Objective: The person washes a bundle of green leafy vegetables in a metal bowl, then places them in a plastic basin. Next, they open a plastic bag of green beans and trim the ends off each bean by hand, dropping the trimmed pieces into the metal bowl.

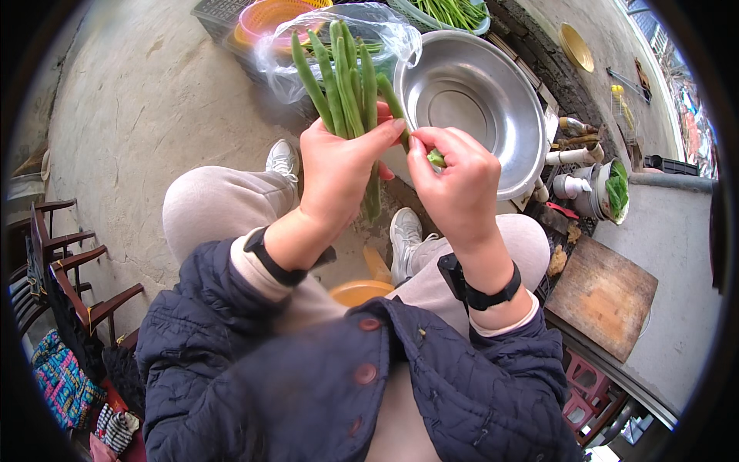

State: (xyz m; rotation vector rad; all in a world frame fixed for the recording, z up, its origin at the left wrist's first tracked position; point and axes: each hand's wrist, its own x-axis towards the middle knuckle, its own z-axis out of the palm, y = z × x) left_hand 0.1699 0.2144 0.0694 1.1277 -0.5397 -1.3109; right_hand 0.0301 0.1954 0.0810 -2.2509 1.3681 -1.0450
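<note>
A bunch of long green bean pods (346,86) is gripped in my left hand (340,161), tips fanned out upward and lower ends hanging below the palm. One separate green bean pod (391,97) stands at the bunch's right side, between my two hands. My right hand (459,179) pinches its lower part between thumb and forefinger. A short green piece (437,157) shows within the curled fingers of that hand. Behind my right hand is a wide stainless steel basin (479,98). A clear plastic bag (288,69) lies beyond the bunch, with green stalks visible in it.
Pink and yellow plastic baskets (271,23) sit on a dark crate at the top. A basket of green stalks (444,11) adjoins the basin. On the right are a wooden cutting board (603,297) and a pot holding green leaves (616,187). Wooden chairs (75,260) stand left.
</note>
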